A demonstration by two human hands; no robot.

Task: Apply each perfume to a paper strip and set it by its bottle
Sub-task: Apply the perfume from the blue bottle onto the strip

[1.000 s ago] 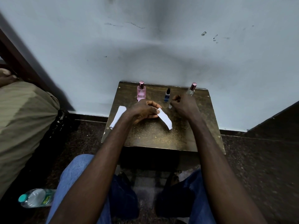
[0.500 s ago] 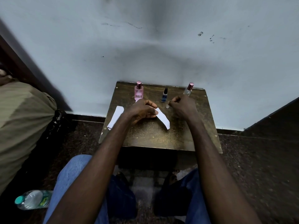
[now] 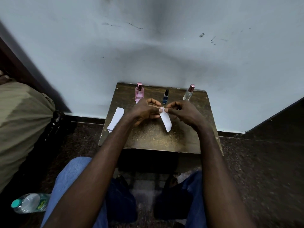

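Observation:
Three perfume bottles stand along the back of a small wooden table (image 3: 153, 139): a pink bottle (image 3: 139, 94), a small dark blue bottle (image 3: 165, 99) and a clear bottle (image 3: 187, 95) with a pink cap. My left hand (image 3: 144, 111) pinches the top end of a white paper strip (image 3: 166, 120), which hangs down over the table in front of the blue bottle. My right hand (image 3: 183, 112) is curled, its thumb and forefinger at the strip's top end; they seem to pinch a small thin stick, mostly hidden.
A pile of spare paper strips (image 3: 116, 119) lies at the table's left edge. The table stands against a pale wall. An olive cloth bundle (image 3: 21, 122) is on the left, and a plastic water bottle (image 3: 29, 203) lies on the floor by my left knee.
My right hand has moved left from beside the blue bottle to the top of the strip. My left hand has kept its hold on the strip and lifted it slightly.

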